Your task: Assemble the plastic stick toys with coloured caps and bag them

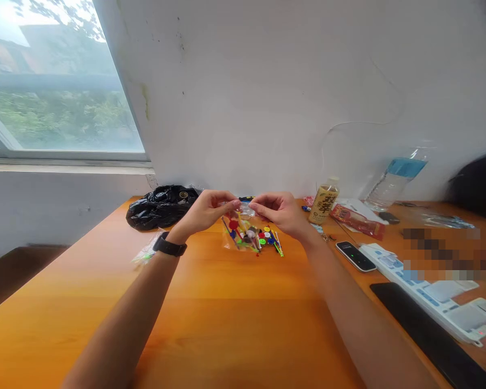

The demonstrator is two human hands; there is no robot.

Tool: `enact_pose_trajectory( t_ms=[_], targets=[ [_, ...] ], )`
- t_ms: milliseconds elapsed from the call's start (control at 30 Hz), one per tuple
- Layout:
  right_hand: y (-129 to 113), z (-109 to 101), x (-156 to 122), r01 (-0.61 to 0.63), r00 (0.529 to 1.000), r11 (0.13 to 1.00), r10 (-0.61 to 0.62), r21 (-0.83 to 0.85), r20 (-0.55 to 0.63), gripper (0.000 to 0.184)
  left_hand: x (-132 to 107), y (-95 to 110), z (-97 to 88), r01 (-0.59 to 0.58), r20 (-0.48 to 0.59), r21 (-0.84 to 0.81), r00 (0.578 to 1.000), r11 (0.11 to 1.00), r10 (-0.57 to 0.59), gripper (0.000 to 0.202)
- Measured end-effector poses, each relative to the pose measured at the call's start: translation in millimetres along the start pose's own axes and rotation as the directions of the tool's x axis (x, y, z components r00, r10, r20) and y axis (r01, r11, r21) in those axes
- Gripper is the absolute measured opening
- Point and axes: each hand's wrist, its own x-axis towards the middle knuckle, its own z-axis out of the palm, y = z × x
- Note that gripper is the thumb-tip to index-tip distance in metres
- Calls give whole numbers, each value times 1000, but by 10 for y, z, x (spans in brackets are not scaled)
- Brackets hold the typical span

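My left hand (pixel 214 209), with a black band on its wrist, pinches one top corner of a clear plastic bag (pixel 231 237). My right hand (pixel 278 212) pinches the other side of the bag's top edge. Small coloured plastic pieces, red, blue, yellow and dark ones, show through the bag, which hangs just above the table. Behind it and to its right, loose plastic pieces (pixel 270 237) in green, blue, white, red and yellow lie on the wood, with thin sticks among them. To the left of my left wrist lies another small clear bag (pixel 146 253) with light green bits.
On the wooden table (pixel 210 319), a black plastic bag (pixel 156 208) sits at the back left. To the right stand a drink bottle (pixel 324 202) and a tilted water bottle (pixel 395 183). A white power strip (pixel 413 286), phone-like device (pixel 355 256) and black slab (pixel 425 329) lie nearer.
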Motion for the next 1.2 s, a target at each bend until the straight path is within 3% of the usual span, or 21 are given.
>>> enact_pose_trajectory(
  t_ms=[200, 367, 500, 700, 833, 967, 1100, 1200],
  targets=[
    [280, 97, 33, 36, 994, 970, -11, -239, 105, 28, -125, -88, -488, 146, 133, 273, 973, 951, -188, 37],
    [441, 53, 51, 35, 997, 930, -7, -365, 80, 27, -314, -577, -842, 388, 191, 343, 863, 855, -468, 46],
    [454, 5, 73, 14, 996, 916, -47, -402, -73, 25, -426, -959, -1016, 443, 185, 462, 799, 769, -572, 47],
    [463, -69, 97, 45, 929, 928, -175, -370, -325, 33, -497, -1139, -1210, 389, 83, 564, 851, 729, -518, 38],
    [501, -148, 89, 15, 809, 941, -210, -338, -549, 38, -441, -1122, -1183, 388, -68, 658, 884, 646, -463, 42],
    [485, -206, 56, -29, 681, 944, -222, -329, -698, 41, -302, -1019, -953, 316, -54, 766, 900, 560, -433, 51],
    [436, -214, 27, -44, 623, 951, -214, -307, -753, 42, -207, -931, -683, 300, 54, 818, 810, 492, -583, 75],
    [442, -212, 27, -51, 593, 957, -201, -285, -780, 37, -206, -898, -607, 309, 105, 824, 740, 475, -664, 95]
  ],
)
